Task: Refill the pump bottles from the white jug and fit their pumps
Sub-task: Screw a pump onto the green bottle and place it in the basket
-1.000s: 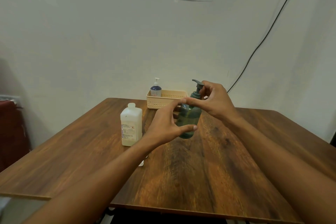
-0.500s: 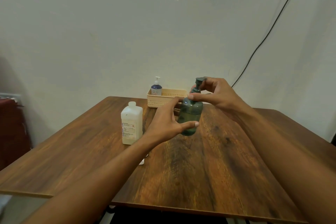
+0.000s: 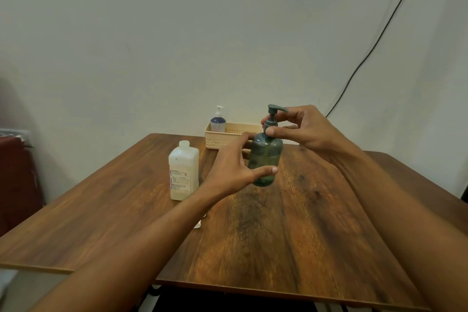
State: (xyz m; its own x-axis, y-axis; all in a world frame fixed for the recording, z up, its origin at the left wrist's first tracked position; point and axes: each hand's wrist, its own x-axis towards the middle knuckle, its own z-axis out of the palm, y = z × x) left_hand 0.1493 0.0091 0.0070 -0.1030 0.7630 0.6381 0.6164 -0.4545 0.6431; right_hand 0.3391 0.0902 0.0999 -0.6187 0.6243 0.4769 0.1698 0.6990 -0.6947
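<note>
In the middle of the frame the left hand (image 3: 234,168) is closed around the body of the green bottle (image 3: 264,159), with the thumb across its front. The bottle stands upright; I cannot tell if its bottom touches the table (image 3: 291,235) or is a little above it. The right hand (image 3: 304,129), just right of the bottle top, pinches the collar of the pump (image 3: 272,119) between thumb and fingers, as if to screw it.

The bottle seems of smooth stiff plastic and it looks filled, so I judge it rather heavy for its size and maybe slippery if some liquid ran down. The best hold is around the wide body. The pump is thin and should be turned at the collar, not at the spout.

To the left of the hands stands the white jug (image 3: 183,172) with no cap on its neck. Behind, at the far edge of the table, a beige basket (image 3: 222,138) holds a blue bottle (image 3: 217,121) with a white pump.

Compared with half a second ago, the spout now points to the right and is free of the fingers, while before the fingers covered it; the collar has been turned. The left hand keeps the same grip.
</note>
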